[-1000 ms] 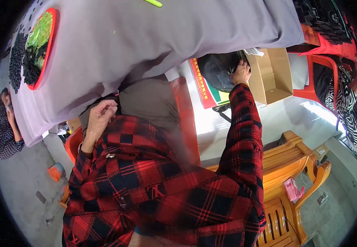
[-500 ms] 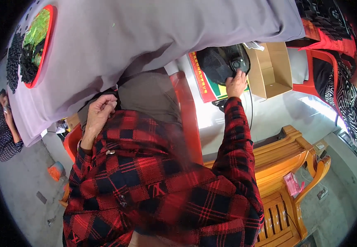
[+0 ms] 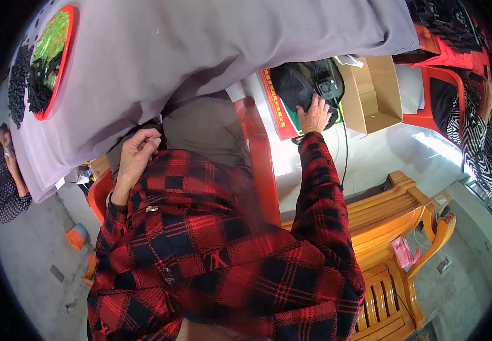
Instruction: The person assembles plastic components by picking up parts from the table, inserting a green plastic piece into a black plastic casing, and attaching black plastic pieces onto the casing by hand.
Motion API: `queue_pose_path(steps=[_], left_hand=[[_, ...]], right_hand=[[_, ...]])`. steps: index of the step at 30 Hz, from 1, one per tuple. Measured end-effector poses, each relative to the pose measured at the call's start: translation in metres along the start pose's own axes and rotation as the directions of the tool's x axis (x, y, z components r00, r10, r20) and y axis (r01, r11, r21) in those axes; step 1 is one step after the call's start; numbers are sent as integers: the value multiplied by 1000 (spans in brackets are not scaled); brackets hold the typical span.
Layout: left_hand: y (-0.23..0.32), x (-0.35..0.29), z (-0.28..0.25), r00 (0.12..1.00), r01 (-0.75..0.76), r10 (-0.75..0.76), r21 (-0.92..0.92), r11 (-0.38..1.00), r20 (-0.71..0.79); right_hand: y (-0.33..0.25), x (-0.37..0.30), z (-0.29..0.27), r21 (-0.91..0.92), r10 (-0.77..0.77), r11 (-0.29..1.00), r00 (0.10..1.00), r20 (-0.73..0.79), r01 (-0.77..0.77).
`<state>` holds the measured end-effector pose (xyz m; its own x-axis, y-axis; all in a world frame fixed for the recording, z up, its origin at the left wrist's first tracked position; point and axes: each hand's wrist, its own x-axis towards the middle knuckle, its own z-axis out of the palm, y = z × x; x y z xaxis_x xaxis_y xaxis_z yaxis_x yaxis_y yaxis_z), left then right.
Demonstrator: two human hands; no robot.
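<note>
My right hand (image 3: 314,117) reaches out to the right, its fingers spread and lying on a black mesh bag (image 3: 291,85). Just beyond my fingertips, a small black device (image 3: 327,88) with a round grille rests on the bag, and a black cord (image 3: 346,148) hangs down nearby. Under the bag is a red and yellow printed box (image 3: 280,116). My left hand (image 3: 136,158) rests at my lap with its fingers curled closed; what is inside them, if anything, is hidden.
A grey cloth (image 3: 200,40) covers the table ahead. On its left lies a red-rimmed tray (image 3: 70,51) with green and black pieces. An open cardboard box (image 3: 379,94) stands right of the bag. Red chairs (image 3: 257,153), a wooden bench (image 3: 382,216) and other people sit around.
My right hand has slid a little left and toward me, off the black device and onto the mesh bag, its fingers spreading. My left hand stays nearly where it was.
</note>
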<state>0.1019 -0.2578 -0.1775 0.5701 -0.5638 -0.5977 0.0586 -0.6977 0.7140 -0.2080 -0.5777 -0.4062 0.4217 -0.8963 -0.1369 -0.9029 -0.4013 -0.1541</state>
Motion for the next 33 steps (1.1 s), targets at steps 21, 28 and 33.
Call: queue_pose_path(steps=[21, 28, 33], left_hand=[[-4, 2, -1, 1000, -13, 13, -17, 1000, 18], [-4, 2, -1, 1000, -19, 20, -10, 1000, 13], [-3, 3, -2, 999, -41, 41, -12, 999, 1]], right_hand=[[1, 23, 20, -171, -45, 984, 999, 11, 46], [-8, 19, 15, -115, -18, 993, 1000, 21, 20], [-17, 17, 13, -75, -8, 997, 1000, 15, 9]])
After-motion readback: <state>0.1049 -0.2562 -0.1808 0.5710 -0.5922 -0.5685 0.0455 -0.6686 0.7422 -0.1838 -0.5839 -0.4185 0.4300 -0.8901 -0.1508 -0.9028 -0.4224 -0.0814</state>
